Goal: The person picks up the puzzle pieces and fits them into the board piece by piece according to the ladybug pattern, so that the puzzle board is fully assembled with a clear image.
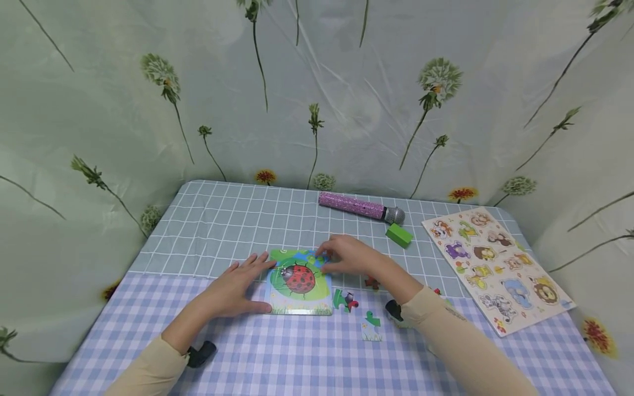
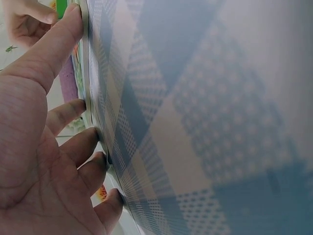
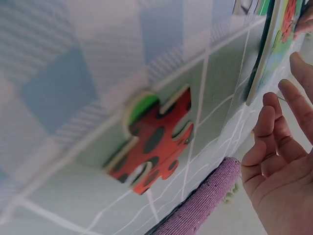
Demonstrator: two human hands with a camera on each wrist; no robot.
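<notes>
A square ladybug puzzle board lies on the table in front of me. My left hand rests along its left side, fingers spread, with the thumb at the lower left corner and fingertips at the upper left edge. My right hand is at the board's upper right corner, thumb and index finger apart and the other fingers bent. In the right wrist view nothing shows between those fingertips. A red, black-spotted puzzle piece lies loose beside the board. Nearer me are a green-and-red piece and a grass-patterned piece.
A purple glittery microphone lies behind the board, with a green block by its head. At the right is a large animal picture board. More pieces lie partly hidden under the right forearm. A flowered curtain hangs behind the table.
</notes>
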